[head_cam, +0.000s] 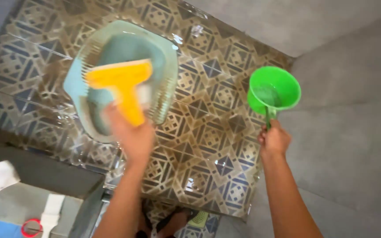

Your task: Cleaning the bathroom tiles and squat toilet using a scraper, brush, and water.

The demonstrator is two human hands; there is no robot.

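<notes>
Brush (122, 83) clenched in left hand (131, 134), dipper (273, 90) gripped by right hand (274, 140); scrub pan (124, 75) firmly, pour steadily.

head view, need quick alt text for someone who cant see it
Seen from above, a person's left hand holds a yellow brush over a pale teal squat toilet pan, while the right hand holds a green water dipper by its handle. The pan is set in a wet patterned tile floor beside a grey wall.
</notes>
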